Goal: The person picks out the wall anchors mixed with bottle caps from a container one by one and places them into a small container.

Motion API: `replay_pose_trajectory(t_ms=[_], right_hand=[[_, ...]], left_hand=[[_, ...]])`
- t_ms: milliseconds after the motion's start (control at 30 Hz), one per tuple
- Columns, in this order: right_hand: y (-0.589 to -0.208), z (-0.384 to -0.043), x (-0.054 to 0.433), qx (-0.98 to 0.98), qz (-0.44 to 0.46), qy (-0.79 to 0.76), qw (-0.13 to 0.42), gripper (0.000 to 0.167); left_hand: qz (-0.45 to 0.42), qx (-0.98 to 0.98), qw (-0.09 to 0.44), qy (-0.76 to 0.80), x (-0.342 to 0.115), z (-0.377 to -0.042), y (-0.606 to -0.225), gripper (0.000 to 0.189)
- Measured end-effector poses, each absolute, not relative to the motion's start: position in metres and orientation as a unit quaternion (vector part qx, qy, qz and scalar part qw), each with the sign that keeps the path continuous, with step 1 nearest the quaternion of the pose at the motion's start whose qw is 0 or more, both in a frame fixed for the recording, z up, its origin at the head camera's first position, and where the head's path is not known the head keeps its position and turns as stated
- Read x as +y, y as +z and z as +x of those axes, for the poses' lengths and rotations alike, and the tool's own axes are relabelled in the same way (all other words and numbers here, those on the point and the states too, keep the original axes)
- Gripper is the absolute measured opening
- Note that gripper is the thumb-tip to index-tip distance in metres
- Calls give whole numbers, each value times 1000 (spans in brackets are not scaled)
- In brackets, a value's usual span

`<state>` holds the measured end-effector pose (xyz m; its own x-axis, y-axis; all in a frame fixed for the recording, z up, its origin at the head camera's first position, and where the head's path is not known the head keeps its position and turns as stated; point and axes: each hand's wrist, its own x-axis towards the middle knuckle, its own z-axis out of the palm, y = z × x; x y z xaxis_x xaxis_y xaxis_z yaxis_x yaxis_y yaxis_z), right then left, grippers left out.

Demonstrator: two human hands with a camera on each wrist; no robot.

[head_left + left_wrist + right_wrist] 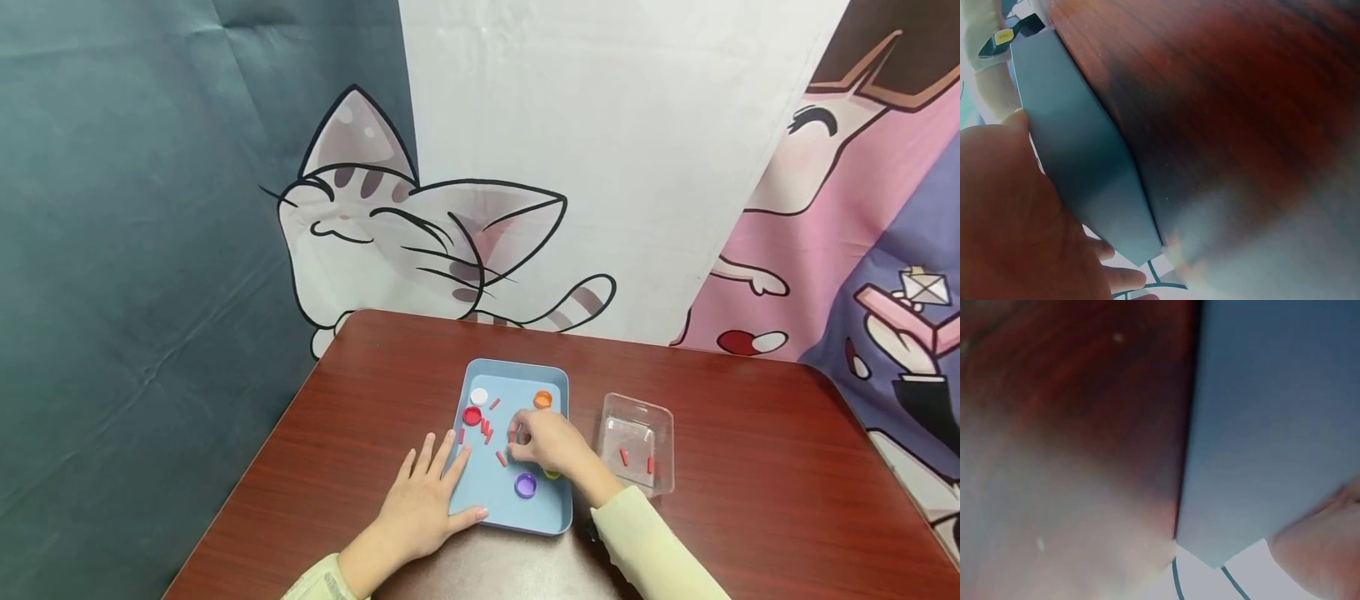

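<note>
Rested left hand (pixel 422 507), straight-fingered, on edge of blue tray (pixel 480 489); pinched over it, in grip of right hand (pixel 551 440), a red stick (pixel 512 437). Looked light, stiff, perhaps slippery; called for fingertip hold at mid-length.

The head view is bright and fairly crisp, with pale glare on the table (pixel 750 467) at six o'clock, while the dimmer wrist views are blurred, hazy glare washing the left's four o'clock and the right's eight.
</note>
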<state>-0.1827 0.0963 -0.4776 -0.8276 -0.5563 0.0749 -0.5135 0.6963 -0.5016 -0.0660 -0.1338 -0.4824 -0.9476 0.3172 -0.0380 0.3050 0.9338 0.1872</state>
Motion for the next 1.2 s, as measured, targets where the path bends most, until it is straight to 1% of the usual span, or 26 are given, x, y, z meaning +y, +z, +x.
replay_pose_trajectory(t_ms=[367,500,967,1200], right_hand=[[-457,-175,118,899,-305,-314,-3,17],[-453,-172,127,896,-303,-323,-16,17],[-455,-165,167,867,-289,-405,-36,21],[-453,-163,188,871,-260,-415,-44,21]], left_hand=[[156,981,46,102,-134,-64,-480,89],[156,981,43,104,-134,-64,-479,89],[158,981,44,106,-133,-64,-480,88],[157,980,47,111,-133,-64,-481,89]])
